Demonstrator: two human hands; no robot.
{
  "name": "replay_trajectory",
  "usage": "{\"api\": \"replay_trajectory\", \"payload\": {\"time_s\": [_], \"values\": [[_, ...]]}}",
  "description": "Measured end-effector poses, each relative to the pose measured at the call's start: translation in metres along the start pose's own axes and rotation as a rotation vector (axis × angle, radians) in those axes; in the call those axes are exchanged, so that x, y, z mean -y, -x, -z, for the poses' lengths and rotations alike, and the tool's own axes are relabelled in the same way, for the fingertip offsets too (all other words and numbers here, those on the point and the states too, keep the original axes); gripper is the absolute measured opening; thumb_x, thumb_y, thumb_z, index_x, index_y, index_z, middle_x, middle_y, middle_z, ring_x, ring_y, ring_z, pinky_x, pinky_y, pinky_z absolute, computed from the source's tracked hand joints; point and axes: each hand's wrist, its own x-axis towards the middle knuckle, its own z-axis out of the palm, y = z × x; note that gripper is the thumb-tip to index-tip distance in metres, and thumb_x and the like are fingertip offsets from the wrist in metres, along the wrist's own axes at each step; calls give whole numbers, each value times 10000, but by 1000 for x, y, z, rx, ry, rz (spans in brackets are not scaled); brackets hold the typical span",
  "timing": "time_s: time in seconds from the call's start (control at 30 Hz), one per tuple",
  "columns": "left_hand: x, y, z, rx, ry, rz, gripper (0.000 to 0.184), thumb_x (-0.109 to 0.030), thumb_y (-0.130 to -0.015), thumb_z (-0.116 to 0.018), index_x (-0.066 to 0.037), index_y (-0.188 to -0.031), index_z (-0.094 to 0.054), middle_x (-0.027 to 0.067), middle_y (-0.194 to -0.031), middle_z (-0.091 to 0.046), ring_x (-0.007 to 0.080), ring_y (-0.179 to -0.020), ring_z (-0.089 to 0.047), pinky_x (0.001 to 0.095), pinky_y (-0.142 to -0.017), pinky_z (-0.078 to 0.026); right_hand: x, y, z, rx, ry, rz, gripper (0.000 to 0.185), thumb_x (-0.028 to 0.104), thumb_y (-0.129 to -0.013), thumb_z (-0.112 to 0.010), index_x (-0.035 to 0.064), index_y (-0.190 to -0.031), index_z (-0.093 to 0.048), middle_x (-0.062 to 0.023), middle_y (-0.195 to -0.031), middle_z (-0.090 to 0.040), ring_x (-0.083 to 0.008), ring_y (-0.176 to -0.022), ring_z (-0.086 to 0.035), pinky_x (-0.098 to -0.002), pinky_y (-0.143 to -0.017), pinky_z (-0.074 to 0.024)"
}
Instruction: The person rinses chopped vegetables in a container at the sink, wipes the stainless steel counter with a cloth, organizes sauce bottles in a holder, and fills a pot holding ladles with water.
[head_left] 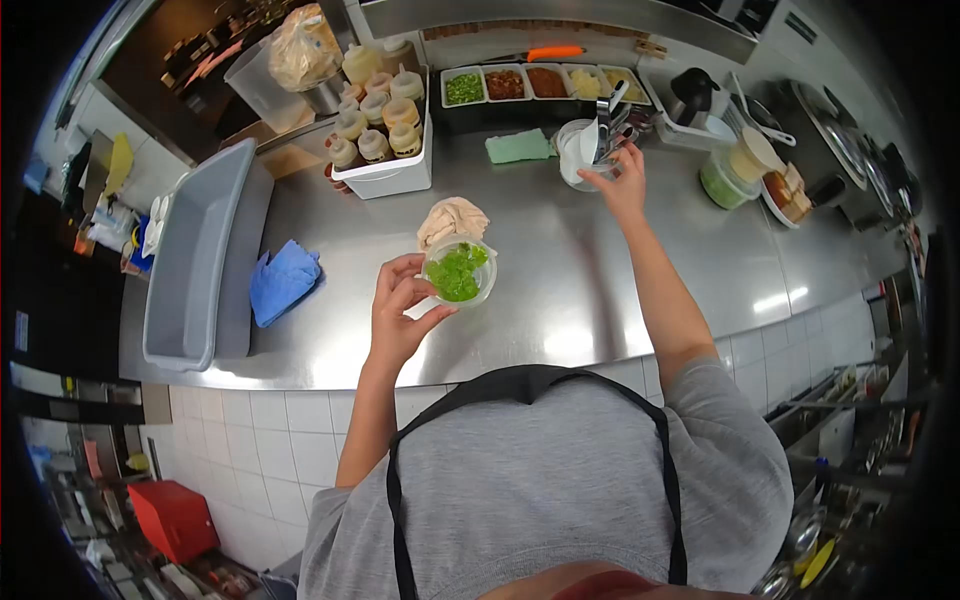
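My left hand is closed around the side of a small clear round tub with green leafy herbs inside. The tub is held over the steel counter, in front of a crumpled beige cloth. Farther off to the right, my right hand grips a clear container at its near right side, thumb and fingers apart around it. Several utensils, some white and some metal, stand in that container. A folded green cloth lies just left of it.
A grey bin and a blue cloth are at the left. Behind stand a white crate of sauce bottles and a row of topping trays with an orange-handled knife. A green-filled tub sits right, beside cookers.
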Motion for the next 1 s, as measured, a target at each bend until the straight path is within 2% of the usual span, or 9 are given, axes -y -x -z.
{"api": "replay_trajectory", "payload": {"time_s": [0.27,0.43,0.5,0.67,0.77,0.8,0.9,0.97,1.0], "values": [[14,-6,-7,-77,-93,105,285,22,-639,-783,-34,-819,-569,95,-1224,-417,248,-1169,-480,364,-904,-537,1,-27,-72,162,-114,93,484,244,-541,-870,49,-870,-573,-116,-1231,-451,-222,-942,-539,-335,-784,-471],[22,-15,0,-114,-155,112,286,8,-642,-786,-29,-825,-569,101,-1228,-415,256,-1171,-478,366,-911,-532,29,-27,-147,235,-332,-3,493,252,-537,-872,49,-883,-585,-103,-1238,-443,-217,-957,-543,-328,-795,-474],[25,-20,4,-114,-198,98,284,-3,-646,-787,-24,-825,-568,106,-1231,-415,257,-1174,-476,365,-915,-529,34,-26,-173,321,-308,-17,493,187,-567,-868,35,-907,-546,-90,-1268,-393,-227,-1104,-502,-389,-882,-501],[30,-31,10,-122,-171,55,298,-30,-642,-796,-27,-858,-590,117,-1245,-421,245,-1165,-483,349,-889,-541,28,-17,-213,308,-201,42,498,268,-583,-858,52,-919,-561,-112,-1191,-442,-264,-1102,-499,-335,-822,-458],[31,-35,11,-119,-202,13,296,-39,-636,-802,-31,-851,-597,120,-1235,-433,245,-1154,-490,338,-872,-547,22,-16,-219,258,-209,89,534,228,-538,-869,41,-905,-529,-151,-1228,-414,-282,-1019,-514,-355,-853,-453],[33,-36,12,-118,-200,21,296,-39,-636,-802,-31,-851,-597,120,-1235,-433,245,-1154,-490,338,-872,-547,23,-19,-216,267,-162,151,544,211,-544,-863,56,-952,-537,-169,-1279,-393,-320,-1132,-466,-361,-913,-428],[39,-36,9,-94,-261,-32,294,-56,-631,-808,-42,-846,-608,127,-1218,-452,247,-1135,-500,323,-827,-559,31,-19,-188,246,-153,163,563,198,-551,-859,75,-1003,-546,-194,-1345,-346,-350,-1224,-393,-377,-982,-377],[38,-36,4,-84,-268,-66,290,-82,-628,-815,-52,-834,-613,132,-1198,-470,258,-1118,-507,332,-803,-552,66,-17,-143,231,-247,88,447,187,-617,-820,90,-982,-581,-192,-1354,-368,-347,-1271,-350,-399,-1032,-324],[38,-37,2,-77,-258,-65,290,-82,-628,-815,-52,-834,-613,132,-1198,-470,258,-1118,-507,332,-803,-552,80,-19,-123,372,-308,189,343,166,-656,-785,93,-935,-600,-166,-1336,-404,-340,-1285,-339,-402,-1032,-324]]}}
